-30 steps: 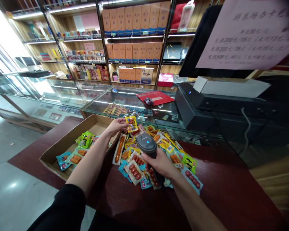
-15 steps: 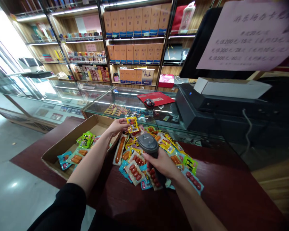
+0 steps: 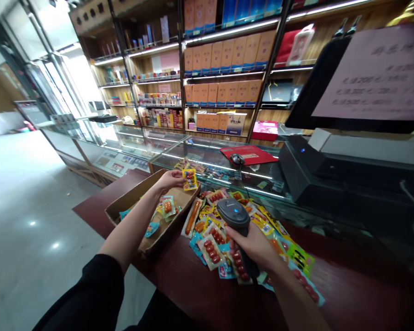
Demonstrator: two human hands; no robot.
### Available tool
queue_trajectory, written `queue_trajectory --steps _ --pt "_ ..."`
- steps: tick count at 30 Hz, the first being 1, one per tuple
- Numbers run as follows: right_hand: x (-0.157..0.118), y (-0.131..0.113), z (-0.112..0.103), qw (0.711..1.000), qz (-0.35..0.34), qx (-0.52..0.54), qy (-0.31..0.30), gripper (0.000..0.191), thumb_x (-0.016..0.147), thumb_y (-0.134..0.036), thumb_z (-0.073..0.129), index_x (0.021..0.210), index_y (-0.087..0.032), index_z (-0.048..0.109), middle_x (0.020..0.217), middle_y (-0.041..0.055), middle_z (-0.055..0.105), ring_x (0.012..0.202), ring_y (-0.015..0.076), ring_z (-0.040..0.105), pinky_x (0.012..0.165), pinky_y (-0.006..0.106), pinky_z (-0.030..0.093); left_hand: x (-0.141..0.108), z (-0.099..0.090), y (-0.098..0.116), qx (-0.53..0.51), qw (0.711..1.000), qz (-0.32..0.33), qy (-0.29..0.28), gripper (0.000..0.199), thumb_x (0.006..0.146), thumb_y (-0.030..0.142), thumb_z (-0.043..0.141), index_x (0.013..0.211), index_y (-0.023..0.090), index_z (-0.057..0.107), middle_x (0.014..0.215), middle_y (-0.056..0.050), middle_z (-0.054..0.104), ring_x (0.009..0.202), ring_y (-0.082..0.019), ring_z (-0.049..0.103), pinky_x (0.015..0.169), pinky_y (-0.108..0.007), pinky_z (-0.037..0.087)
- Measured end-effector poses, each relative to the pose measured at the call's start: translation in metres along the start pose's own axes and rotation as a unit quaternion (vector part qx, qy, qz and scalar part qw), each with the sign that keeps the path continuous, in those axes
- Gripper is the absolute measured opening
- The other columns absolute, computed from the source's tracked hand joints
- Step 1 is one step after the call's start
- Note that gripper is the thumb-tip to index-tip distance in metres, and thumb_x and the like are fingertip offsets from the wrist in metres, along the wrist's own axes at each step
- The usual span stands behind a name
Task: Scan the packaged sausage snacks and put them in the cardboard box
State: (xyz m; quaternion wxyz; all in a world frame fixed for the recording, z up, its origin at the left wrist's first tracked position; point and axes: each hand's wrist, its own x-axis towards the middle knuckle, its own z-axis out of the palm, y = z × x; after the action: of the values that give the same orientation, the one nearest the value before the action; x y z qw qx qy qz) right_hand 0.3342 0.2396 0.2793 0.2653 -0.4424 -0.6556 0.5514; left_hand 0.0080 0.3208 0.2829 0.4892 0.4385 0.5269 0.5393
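Observation:
My left hand (image 3: 171, 179) pinches a small yellow snack packet (image 3: 189, 179) by its left edge, above the right side of an open cardboard box (image 3: 165, 239). Inside the box lie several packets, one a clear-and-green sausage packet (image 3: 168, 206). My right hand (image 3: 253, 243) is wrapped around the handle of a dark barcode scanner (image 3: 233, 212), with a blue light glowing on its top. Under and around the scanner spreads a heap of packaged sausages (image 3: 212, 251) in clear, yellow, blue and green wrappers. A single long sausage in a packet (image 3: 193, 218) lies against the box's right side.
The dark red table (image 3: 179, 276) meets a glass display counter (image 3: 207, 154). A red mouse pad (image 3: 253, 155) with a black mouse (image 3: 236, 159) lies on the glass. At right stands a black monitor (image 3: 308, 99) with a pink paper sheet (image 3: 372, 78). Stocked shelves line the back.
The view has swung left, so the surroundings sit farther right. My left hand with the yellow packet is now over the box. A blue light now shows on the scanner.

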Motion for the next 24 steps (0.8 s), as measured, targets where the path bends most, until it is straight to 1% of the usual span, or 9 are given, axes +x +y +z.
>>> queue_trajectory --steps 2,4,7,9,12,15,17,20,24 --pt "-0.001 -0.002 0.003 1.0 0.007 0.013 -0.004 0.033 0.073 -0.048 0.068 0.061 -0.021 0.052 0.047 0.0005 0.059 0.039 0.0161 0.057 0.041 0.028 0.045 -0.016 -0.029 0.004 0.015 1.0 -0.002 0.025 0.051 0.047 0.026 0.091 0.088 0.01 0.065 0.08 -0.008 0.072 0.068 -0.017 0.068 0.067 -0.03 0.056" --pt "-0.003 -0.005 0.005 0.999 0.009 0.029 -0.008 0.033 0.072 -0.049 0.069 0.062 -0.022 0.052 0.047 -0.0002 0.059 0.038 0.0157 0.055 0.039 0.028 0.045 -0.034 -0.057 0.008 0.026 0.998 0.0 0.05 0.051 0.05 0.029 0.091 0.09 0.01 0.065 0.083 -0.009 0.072 0.07 -0.018 0.069 0.068 -0.03 0.056" --pt "-0.005 -0.008 0.007 0.999 0.002 0.032 -0.016 0.033 0.071 -0.05 0.069 0.064 -0.022 0.054 0.047 -0.0005 0.06 0.039 0.0157 0.056 0.04 0.028 0.046 -0.057 -0.088 0.015 0.029 0.995 0.002 0.091 0.052 0.053 0.031 0.09 0.094 0.011 0.066 0.092 -0.011 0.073 0.077 -0.02 0.07 0.07 -0.03 0.057" --pt "-0.004 -0.007 0.007 1.0 -0.001 0.024 -0.017 0.033 0.072 -0.05 0.068 0.064 -0.021 0.054 0.049 0.0001 0.061 0.04 0.0162 0.057 0.041 0.028 0.046 -0.067 -0.099 0.019 0.034 0.993 -0.001 0.109 0.052 0.053 0.031 0.09 0.095 0.012 0.066 0.096 -0.012 0.073 0.082 -0.021 0.071 0.072 -0.031 0.058" --pt "-0.001 -0.003 0.004 1.0 -0.006 0.003 -0.011 0.034 0.073 -0.05 0.068 0.063 -0.021 0.054 0.049 0.001 0.062 0.044 0.0176 0.06 0.044 0.028 0.048 -0.072 -0.1 0.021 0.039 0.993 0.003 0.114 0.049 0.055 0.03 0.089 0.095 0.012 0.067 0.098 -0.014 0.073 0.085 -0.022 0.071 0.073 -0.032 0.058" --pt "0.003 0.002 -0.003 1.0 -0.005 -0.002 -0.007 0.033 0.074 -0.05 0.067 0.065 -0.02 0.056 0.051 0.0014 0.062 0.046 0.0176 0.061 0.046 0.028 0.048 -0.064 -0.085 0.016 0.037 0.995 0.005 0.09 0.049 0.056 0.031 0.088 0.096 0.011 0.067 0.098 -0.013 0.073 0.086 -0.022 0.071 0.073 -0.033 0.058" --pt "0.004 0.003 -0.01 1.0 -0.002 0.011 0.005 0.033 0.074 -0.05 0.066 0.069 -0.019 0.057 0.052 0.0013 0.063 0.046 0.0178 0.062 0.047 0.028 0.049 -0.051 -0.067 0.01 0.035 0.998 0.002 0.06 0.05 0.057 0.032 0.088 0.097 0.011 0.066 0.098 -0.013 0.072 0.086 -0.023 0.071 0.074 -0.034 0.058" --pt "0.003 -0.001 -0.022 0.999 -0.011 0.025 0.037 0.032 0.071 -0.05 0.069 0.068 -0.02 0.057 0.05 0.0012 0.062 0.045 0.0184 0.062 0.048 0.03 0.051 -0.026 -0.026 -0.001 0.032 0.999 0.0 0.0 0.05 0.058 0.033 0.087 0.098 0.011 0.066 0.1 -0.014 0.072 0.088 -0.023 0.071 0.074 -0.034 0.059" --pt "0.002 -0.006 -0.037 0.996 -0.023 0.029 0.076 0.032 0.07 -0.048 0.07 0.066 -0.02 0.057 0.048 0.0011 0.06 0.043 0.0174 0.06 0.046 0.029 0.05 0.01 0.041 -0.013 0.024 0.997 -0.008 -0.078 0.049 0.058 0.033 0.087 0.096 0.011 0.066 0.098 -0.013 0.072 0.085 -0.022 0.07 0.072 -0.034 0.059"
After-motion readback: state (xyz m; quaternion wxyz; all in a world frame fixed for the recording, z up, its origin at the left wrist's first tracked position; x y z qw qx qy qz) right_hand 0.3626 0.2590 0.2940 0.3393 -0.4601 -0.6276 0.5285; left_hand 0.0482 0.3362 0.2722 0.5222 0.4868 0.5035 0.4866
